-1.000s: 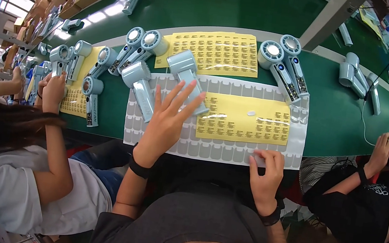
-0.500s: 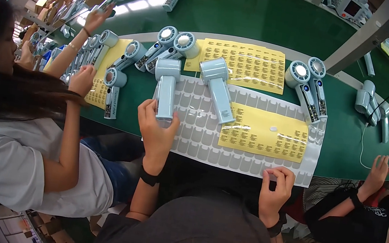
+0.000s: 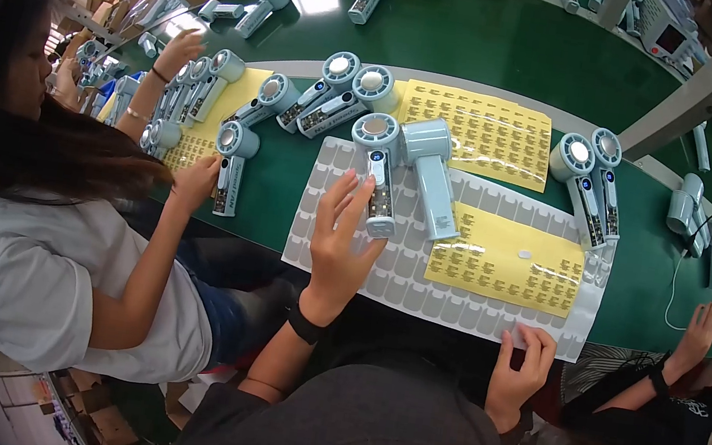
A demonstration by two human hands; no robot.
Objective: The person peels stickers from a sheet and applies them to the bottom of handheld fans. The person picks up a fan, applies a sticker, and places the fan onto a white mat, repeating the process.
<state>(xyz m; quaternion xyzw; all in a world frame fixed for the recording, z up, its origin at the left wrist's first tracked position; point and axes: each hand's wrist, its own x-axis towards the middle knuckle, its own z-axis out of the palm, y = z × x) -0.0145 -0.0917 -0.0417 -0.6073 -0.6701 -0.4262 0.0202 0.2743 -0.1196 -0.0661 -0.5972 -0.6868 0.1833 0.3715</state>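
My left hand [image 3: 337, 261] is closed around the lower handle of a light blue handheld fan [image 3: 380, 203], its fingers along the left side and its thumb at the base. The fan's round head points away from me, and the handle's open front shows the parts inside. Beside it lies a second fan [image 3: 437, 193], smooth back up. Both are over a white sheet of grey labels [image 3: 403, 279]. At that sheet's near edge is my right hand [image 3: 520, 369], fingers loosely curled, thumb apart from the index finger, nothing visible between them.
A yellow label sheet [image 3: 505, 262] with a small white piece lies on the white sheet; more yellow sheets [image 3: 477, 135] are behind. Pairs of fans stand left [image 3: 337, 97] and right [image 3: 584, 186]. People sit on both sides. A metal post [image 3: 687, 101] rises at right.
The fan in my left hand has turned over from its smooth back to its open front. The view has shifted. The person at left has put a fan down on the far bench.
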